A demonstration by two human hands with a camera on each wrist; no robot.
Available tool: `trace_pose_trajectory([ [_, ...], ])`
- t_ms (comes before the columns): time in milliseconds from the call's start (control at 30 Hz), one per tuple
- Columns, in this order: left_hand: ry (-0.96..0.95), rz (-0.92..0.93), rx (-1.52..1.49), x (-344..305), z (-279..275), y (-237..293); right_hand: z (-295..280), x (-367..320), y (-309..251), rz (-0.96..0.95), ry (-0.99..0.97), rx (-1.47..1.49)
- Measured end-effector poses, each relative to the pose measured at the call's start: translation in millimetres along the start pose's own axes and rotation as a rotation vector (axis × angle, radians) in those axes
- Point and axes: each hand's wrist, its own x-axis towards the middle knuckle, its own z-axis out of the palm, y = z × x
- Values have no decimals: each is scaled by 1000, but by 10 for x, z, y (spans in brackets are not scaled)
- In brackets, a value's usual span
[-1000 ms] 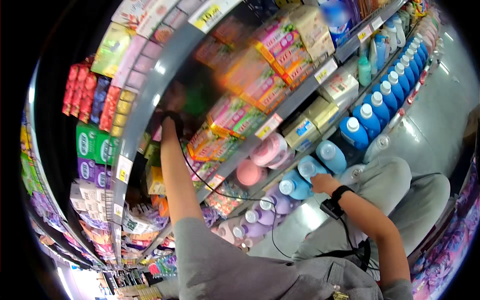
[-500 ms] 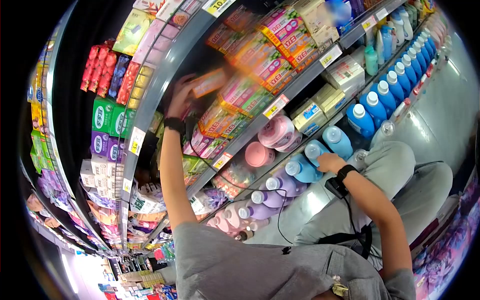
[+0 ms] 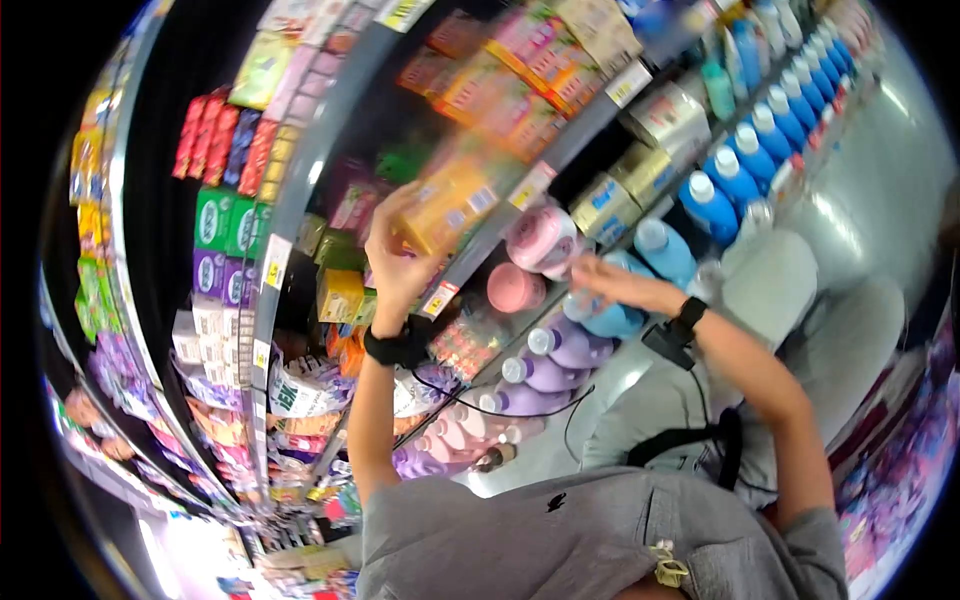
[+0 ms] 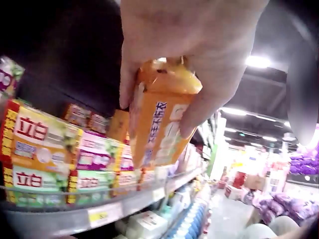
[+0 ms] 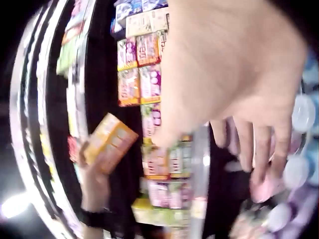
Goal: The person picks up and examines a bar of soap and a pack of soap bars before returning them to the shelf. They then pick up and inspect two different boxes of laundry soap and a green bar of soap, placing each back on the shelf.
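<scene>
My left hand (image 3: 393, 255) grips an orange pack of laundry soap (image 3: 452, 208) at the front of the shelf. In the left wrist view, thumb and fingers clasp the soap pack (image 4: 162, 124) from above, its printed face towards the camera. My right hand (image 3: 625, 284) is spread with nothing in it, fingers extended, over the light blue bottles and close to the pink tubs (image 3: 540, 240). Its fingertips overlap something pink in the right wrist view. Stacked soap packs (image 3: 490, 105) in orange, pink and green fill the shelf beyond my left hand.
A shelf edge with price tags (image 3: 532, 186) runs diagonally between the soap and the lower level. Below stand light blue bottles (image 3: 665, 252), purple bottles (image 3: 555, 372) and a row of dark blue bottles (image 3: 708, 208). Yellowish boxes (image 3: 605, 208) sit beside the pink tubs. A thin cable (image 3: 480, 408) hangs from the left wrist.
My left hand, first hidden deep in the shelf, came up with the orange soap pack and brought it to the shelf front. My right hand left the blue bottles, moving towards the pink tubs with fingers extended.
</scene>
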Motion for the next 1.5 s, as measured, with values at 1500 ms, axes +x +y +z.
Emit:
trace_pose_trajectory([
  [1500, -202, -279, -130, -498, 456, 311, 768, -771, -271, -531, 117, -204],
])
